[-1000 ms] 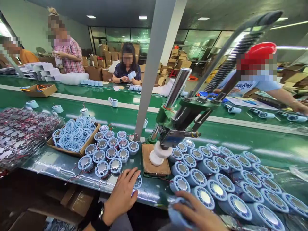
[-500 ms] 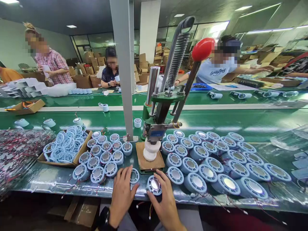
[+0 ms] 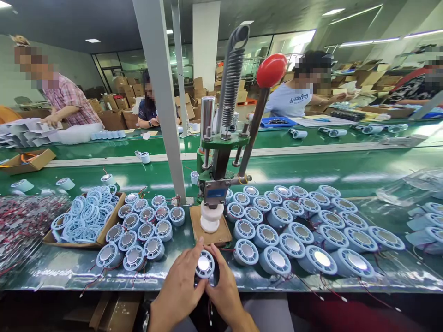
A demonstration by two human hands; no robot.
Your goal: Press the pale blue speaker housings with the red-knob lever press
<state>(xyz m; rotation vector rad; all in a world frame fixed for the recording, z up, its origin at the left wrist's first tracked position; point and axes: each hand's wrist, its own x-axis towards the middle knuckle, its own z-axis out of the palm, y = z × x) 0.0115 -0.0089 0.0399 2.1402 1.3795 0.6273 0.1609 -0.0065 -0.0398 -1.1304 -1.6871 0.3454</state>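
Observation:
A light-blue round housing [image 3: 205, 264] with a bright silver disc in its top stands at the front of the bench. My left hand [image 3: 182, 279] curls around its left side, thumb at the front. From the right, my right hand [image 3: 224, 286] closes on the same housing, the two thumbs nearly meeting. Thin wires hang down below it. Just beyond my fingertips is a hand press [image 3: 216, 191] with a red knob and a white round pressing head [image 3: 212, 217] over a brown base plate [image 3: 221, 235].
Rows of similar housings [image 3: 278, 260] cover the bench on the right, with a smaller group [image 3: 145, 230] on the left. A cardboard box [image 3: 112, 221] holds loose blue rings [image 3: 85, 214]. Behind runs a green conveyor [image 3: 297, 168], with people working beyond. A grey post [image 3: 161, 101] rises beside the press.
My hands have come together around one housing, which has shifted left in view. The loose ring that lay by my left hand no longer shows on the bench. The view has turned slightly right.

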